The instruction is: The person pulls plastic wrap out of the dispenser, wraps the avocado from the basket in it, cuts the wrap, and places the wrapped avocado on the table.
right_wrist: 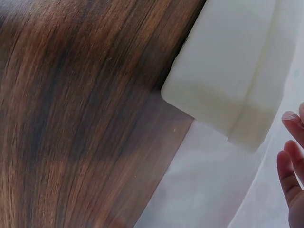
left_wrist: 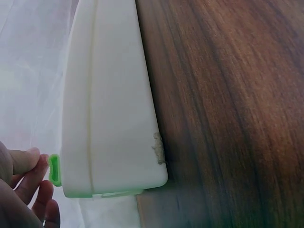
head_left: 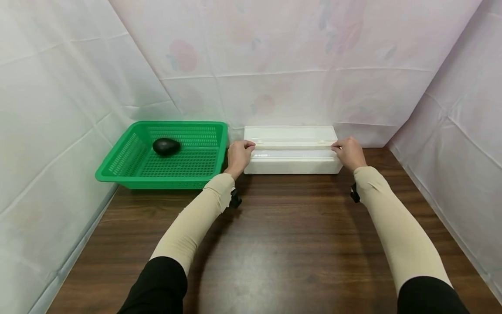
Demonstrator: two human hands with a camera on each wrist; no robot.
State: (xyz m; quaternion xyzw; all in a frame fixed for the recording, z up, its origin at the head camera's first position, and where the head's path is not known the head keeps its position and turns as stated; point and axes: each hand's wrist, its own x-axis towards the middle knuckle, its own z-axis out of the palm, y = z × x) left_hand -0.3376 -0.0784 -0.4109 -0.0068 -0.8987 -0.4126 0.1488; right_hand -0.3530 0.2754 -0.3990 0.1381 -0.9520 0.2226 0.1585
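A long white box point(head_left: 292, 167), which looks like a plastic wrap dispenser, stands on the table against the back curtain. My left hand point(head_left: 239, 156) is at the left end of its top, thumb and forefinger pinched together. At the right end my right hand point(head_left: 349, 152) pinches likewise. A thin, pale strip of what looks like clear plastic wrap point(head_left: 292, 145) spans between the fingertips, hard to see. In the left wrist view, a green tab point(left_wrist: 54, 170) sticks out of the box beside the left fingers point(left_wrist: 33, 178). The right fingers point(right_wrist: 292, 164) are partly cut off in the right wrist view.
To the left, a green plastic basket point(head_left: 157, 179) holds a dark, smooth avocado-like object point(head_left: 166, 147). Brown wood-grain table point(head_left: 274, 244) extends in front of the box. Pale curtains point(head_left: 290, 96) enclose the back and both sides.
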